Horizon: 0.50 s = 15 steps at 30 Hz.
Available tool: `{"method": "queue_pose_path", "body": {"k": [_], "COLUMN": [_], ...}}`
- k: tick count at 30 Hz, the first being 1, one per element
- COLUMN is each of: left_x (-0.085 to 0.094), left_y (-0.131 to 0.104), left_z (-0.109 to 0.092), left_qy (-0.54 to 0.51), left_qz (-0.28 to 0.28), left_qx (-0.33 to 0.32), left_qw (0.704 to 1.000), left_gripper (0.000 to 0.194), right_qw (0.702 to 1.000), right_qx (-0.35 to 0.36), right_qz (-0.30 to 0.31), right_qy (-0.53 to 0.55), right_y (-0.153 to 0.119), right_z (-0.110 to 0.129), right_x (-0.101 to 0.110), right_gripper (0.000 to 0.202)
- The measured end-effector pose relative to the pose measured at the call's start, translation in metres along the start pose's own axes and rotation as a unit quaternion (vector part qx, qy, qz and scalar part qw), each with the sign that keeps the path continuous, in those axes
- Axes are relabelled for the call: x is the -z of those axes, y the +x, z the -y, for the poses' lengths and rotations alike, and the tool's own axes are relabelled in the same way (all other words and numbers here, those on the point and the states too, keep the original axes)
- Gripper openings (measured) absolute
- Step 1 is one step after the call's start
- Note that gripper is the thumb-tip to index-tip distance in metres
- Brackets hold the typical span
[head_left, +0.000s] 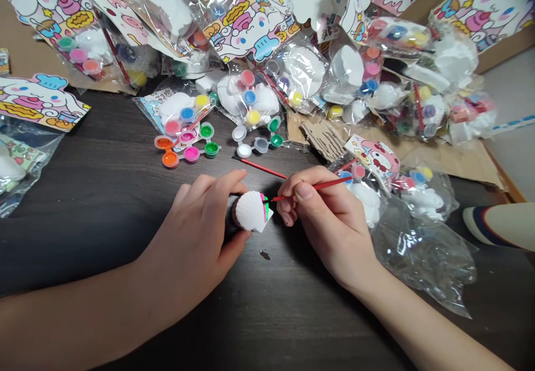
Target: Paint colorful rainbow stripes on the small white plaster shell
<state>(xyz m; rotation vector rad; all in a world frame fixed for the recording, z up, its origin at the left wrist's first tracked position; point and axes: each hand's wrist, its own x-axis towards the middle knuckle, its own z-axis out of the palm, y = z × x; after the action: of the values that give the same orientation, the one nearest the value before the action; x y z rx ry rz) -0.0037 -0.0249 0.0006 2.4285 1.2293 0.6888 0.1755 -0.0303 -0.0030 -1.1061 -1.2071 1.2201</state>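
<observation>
A white shell-shaped plaster figure (249, 210) with pink and green paint on its right edge is held at the middle of the dark table. My left hand (203, 215) grips it from the left, fingers above and thumb below. In my right hand (324, 206) a thin red paintbrush (330, 183) is pinched, its dark tip at the painted edge of the shell. A second red paintbrush (264, 168) lies just behind. Open paint pots in orange, pink and green (191, 154) stand behind my left hand. White, grey and green pots (261, 145) are to their right.
Bagged plaster figures with paints (251, 98) pile up across the back. Cardboard (324, 140) lies beneath some. An emptied plastic bag (422, 259) and a bagged kit (416, 193) are at the right. Another bag (25, 159) lies left. A pale sleeve-like shape (501, 226) enters from the right.
</observation>
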Motion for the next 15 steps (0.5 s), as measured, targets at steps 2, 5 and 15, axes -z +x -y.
{"method": "queue_pose_path", "body": {"k": [2,5,15], "left_x": [-0.0003,-0.0009,-0.0004], "left_y": [-0.0001,0.0002,-0.0013], "left_z": [0.0001,0.0001,0.0001], "left_qy": [0.002,0.001,0.002], "left_qz": [-0.001,-0.003,-0.003], "left_qx": [0.000,0.001,-0.001], "left_qw": [1.000,1.000,1.000], "left_gripper": [0.054,0.055,0.056], "right_qw": [1.000,1.000,1.000], "right_qx": [-0.003,-0.007,-0.009], "right_qz": [-0.002,0.006,0.000], "right_qy": [0.002,0.010,-0.007], "right_y": [0.0004,0.0005,0.0004], "right_z": [0.0003,0.0002,0.0011], "right_x": [-0.0003,-0.0004,-0.0008], "right_gripper": [0.020,0.019,0.024]}}
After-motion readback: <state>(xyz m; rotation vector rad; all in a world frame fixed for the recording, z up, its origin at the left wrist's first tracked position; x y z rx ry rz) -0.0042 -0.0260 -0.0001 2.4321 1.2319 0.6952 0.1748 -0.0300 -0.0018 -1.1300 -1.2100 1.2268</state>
